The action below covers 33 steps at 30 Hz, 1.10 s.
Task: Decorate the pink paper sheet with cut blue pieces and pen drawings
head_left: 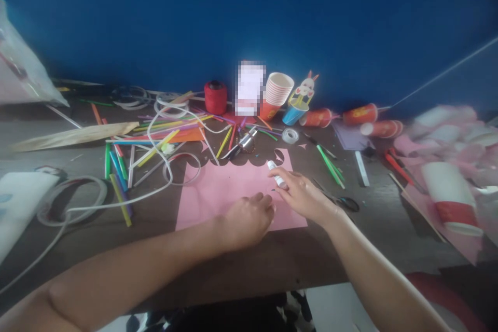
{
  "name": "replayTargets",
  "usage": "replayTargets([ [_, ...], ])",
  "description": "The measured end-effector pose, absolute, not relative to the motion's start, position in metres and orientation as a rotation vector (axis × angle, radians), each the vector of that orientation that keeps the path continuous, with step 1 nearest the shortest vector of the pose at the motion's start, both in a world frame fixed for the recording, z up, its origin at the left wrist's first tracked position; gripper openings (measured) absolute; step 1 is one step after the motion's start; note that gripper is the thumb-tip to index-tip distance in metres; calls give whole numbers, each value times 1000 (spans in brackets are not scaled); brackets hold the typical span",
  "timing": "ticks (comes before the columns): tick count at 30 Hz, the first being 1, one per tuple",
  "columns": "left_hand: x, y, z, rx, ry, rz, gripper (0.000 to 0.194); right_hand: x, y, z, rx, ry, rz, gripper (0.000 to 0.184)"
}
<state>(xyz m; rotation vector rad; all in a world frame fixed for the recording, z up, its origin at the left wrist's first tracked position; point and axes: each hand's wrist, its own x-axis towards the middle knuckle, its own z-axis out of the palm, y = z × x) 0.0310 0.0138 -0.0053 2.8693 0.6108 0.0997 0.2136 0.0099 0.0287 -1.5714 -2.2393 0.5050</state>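
Note:
A pink paper sheet with a scalloped far edge lies on the dark table in front of me. My left hand rests on the sheet's near right part, fingers curled under; whatever they pinch is hidden. My right hand lies right beside it on the sheet's right edge, closed around a small white tube that sticks out towards the far side.
Coloured straws and a white cable litter the left. A red thread spool, stacked paper cups, tape roll, scissors and toppled red cups lie around. Pink paper scraps pile up at right.

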Motion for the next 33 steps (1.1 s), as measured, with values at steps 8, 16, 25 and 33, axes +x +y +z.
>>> replayTargets([
  [8,34,10,-6,2927,618,38,29,210,15,15,-1569,-2382,383,42],
  [16,35,11,-6,2939,562,76,25,208,10,11,-1549,-2438,299,45],
  [25,33,10,-6,2928,547,94,27,207,10,8,-1618,-2465,242,42],
  [33,33,11,-6,2930,556,105,26,205,11,10,-1659,-2452,239,41],
])
